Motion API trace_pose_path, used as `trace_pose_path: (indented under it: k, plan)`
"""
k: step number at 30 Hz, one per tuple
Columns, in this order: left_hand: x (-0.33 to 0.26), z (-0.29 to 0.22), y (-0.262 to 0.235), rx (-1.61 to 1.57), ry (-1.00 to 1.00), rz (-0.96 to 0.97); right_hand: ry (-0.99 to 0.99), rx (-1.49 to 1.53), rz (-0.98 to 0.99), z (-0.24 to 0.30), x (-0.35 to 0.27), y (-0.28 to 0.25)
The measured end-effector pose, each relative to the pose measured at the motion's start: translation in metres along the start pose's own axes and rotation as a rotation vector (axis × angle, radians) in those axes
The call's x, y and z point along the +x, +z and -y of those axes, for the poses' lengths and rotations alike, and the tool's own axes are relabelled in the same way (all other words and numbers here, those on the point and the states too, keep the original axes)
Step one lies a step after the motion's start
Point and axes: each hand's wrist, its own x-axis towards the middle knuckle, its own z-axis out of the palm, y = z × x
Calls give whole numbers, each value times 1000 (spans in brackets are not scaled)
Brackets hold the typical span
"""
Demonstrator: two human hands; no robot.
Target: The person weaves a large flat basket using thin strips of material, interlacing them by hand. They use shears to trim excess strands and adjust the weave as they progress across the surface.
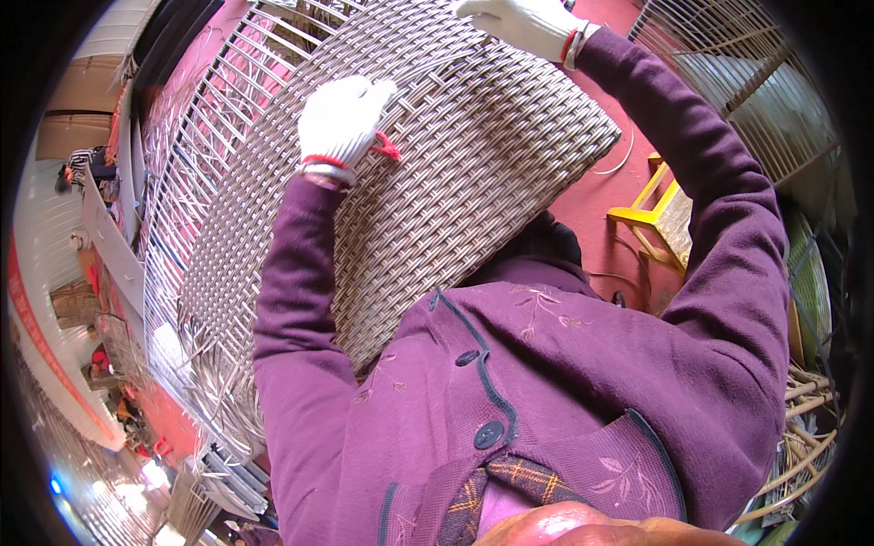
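Head view showed the panel (437, 191) slanting before the person, largely woven, with the bare rods (211, 118) at left seemingly unfinished, while left hand (344, 120) curled over it, right hand (521, 25) was partly cropped, and neither grip's pinch could be told.

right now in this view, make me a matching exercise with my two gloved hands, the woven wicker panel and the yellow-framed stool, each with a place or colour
1. left gloved hand
2. right gloved hand
3. woven wicker panel
4. yellow-framed stool

A. grey-brown
B. white, at the picture's top edge
C. on the reddish floor
D. white, clear of the picture's top edge

Pairs: 1-D, 2-B, 3-A, 4-C
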Motion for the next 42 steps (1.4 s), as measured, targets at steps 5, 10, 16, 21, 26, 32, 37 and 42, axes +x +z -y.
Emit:
trace_pose_path:
  k: [5, 10, 16, 21, 26, 32, 37, 42]
  plan:
    - [-33, -11, -35, -387, -314, -99, -207, 429, 83, 32, 11, 33]
    - [-32, -12, -31, -365, -290, -118, 277, 758, 149, 37, 1, 7]
    - [-5, -25, 6, 169, -56, 10, 325, 767, -5, 52, -12, -14]
    - [17, -30, 14, 318, 6, 87, 566, 903, -112, 58, -24, -1]
    - [36, -32, 16, 400, 51, 157, 612, 891, -142, 55, -37, 14]
    - [33, -38, 41, 149, -19, 98, 571, 1035, -270, 50, -44, 17]
    - [28, -38, 53, 91, -119, 41, 663, 1151, -212, 50, -46, 17]
    - [50, -38, 69, 114, -99, 49, 558, 990, -262, 53, -44, 17]
